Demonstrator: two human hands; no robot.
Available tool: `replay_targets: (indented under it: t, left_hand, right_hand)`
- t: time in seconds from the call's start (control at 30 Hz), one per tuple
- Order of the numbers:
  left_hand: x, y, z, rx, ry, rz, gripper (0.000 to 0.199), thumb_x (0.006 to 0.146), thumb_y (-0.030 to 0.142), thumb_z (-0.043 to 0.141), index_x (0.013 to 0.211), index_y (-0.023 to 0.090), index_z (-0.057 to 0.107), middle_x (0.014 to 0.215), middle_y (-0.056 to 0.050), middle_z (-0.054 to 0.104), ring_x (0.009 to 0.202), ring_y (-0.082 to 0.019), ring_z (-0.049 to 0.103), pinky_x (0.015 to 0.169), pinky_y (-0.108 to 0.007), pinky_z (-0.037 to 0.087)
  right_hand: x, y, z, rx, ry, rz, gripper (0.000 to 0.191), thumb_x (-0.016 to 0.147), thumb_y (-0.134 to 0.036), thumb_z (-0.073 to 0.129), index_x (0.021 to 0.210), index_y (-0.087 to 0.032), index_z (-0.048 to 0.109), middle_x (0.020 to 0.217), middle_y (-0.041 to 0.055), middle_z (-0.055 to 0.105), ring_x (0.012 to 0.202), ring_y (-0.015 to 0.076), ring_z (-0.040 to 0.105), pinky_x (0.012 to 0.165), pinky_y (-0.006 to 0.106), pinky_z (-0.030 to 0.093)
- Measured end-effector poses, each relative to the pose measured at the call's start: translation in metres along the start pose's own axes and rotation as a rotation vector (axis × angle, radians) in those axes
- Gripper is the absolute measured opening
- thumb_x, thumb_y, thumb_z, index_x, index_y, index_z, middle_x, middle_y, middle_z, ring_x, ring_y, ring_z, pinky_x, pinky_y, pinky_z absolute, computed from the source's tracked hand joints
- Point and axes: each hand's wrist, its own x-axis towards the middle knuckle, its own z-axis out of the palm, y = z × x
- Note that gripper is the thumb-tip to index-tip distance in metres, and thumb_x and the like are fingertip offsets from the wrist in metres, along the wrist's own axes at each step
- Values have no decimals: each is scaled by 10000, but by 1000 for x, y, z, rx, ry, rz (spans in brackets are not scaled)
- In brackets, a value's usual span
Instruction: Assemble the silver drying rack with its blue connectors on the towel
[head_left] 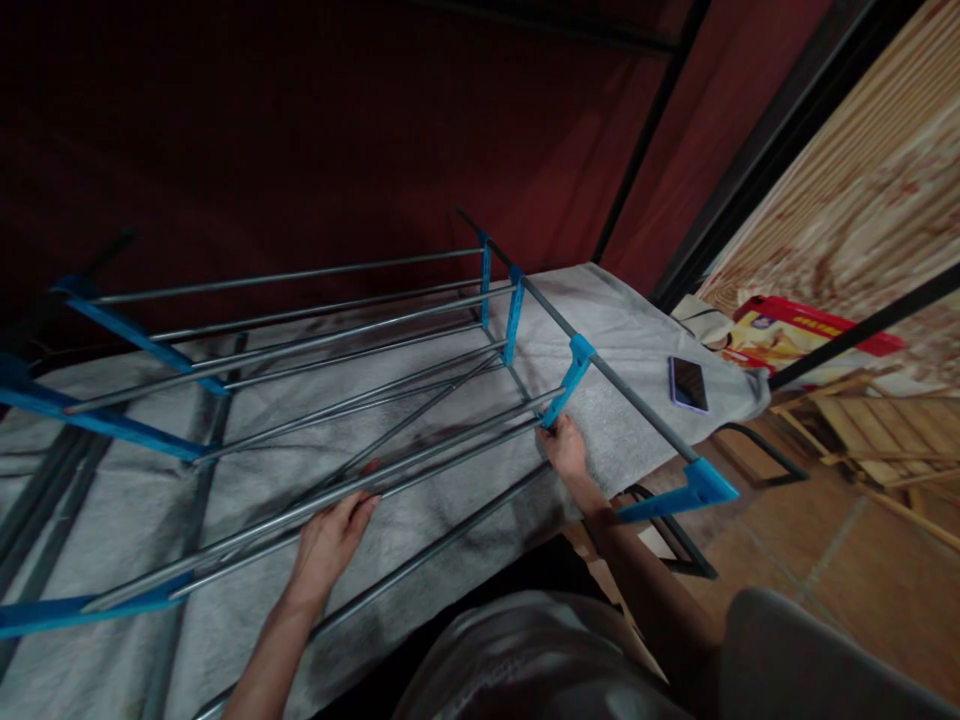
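Note:
A rack of grey metal tubes [300, 350] and blue plastic brackets lies on its side over a grey cloth. My left hand [332, 537] has its fingers wrapped round a lower metal tube [420, 482] near the middle of the rack. At the right end, my right hand [566, 450] grips the lower tip of a blue bracket [576, 372], where a tube meets it. Another blue bracket [690, 492] sticks out at the near right end, above my right forearm. A loose-looking tube [442, 545] lies along the cloth's near edge.
A phone [688, 384] rests on the cloth-covered surface [622, 300] at the right. Beyond it are a red and yellow package [795, 335], a wooden slatted item [892, 430] and black metal bars. A dark red wall [300, 130] stands behind the rack.

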Motion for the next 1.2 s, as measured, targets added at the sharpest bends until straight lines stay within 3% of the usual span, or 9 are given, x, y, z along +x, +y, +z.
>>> replay_targets:
  t: [0.27,0.53,0.97,1.2]
  left_hand:
    - [1,-1,-2,-13,20,-28,404,904,573,440,919,233,657,824,-22,753,681,-207,703,606,-271,488]
    - [2,3,-3,-60,10,-61,313,867,523,507,889,245,649,801,6,748,602,-162,659,565,-238,447]
    - [1,0,-2,-35,7,-57,310,898,520,459,933,253,611,824,11,735,658,-190,677,592,-266,464]
    - [0,-3,4,54,3,-25,376,904,504,428,985,260,703,871,-31,773,766,-244,722,673,-308,528]
  right_hand:
    - [-5,-4,1,22,40,16,365,910,-205,501,1265,-176,579,1087,101,636,963,215,624,837,305,474]
    - [-7,-5,0,44,63,8,373,893,-183,508,1257,-190,588,1076,105,640,934,233,638,820,325,496]
    - [-16,-17,3,24,88,35,334,898,-175,473,1207,-142,593,1101,155,623,952,254,633,853,348,480]
    - [-19,-22,8,29,117,63,319,880,-199,442,1159,-136,583,1065,131,615,964,248,608,865,345,459]
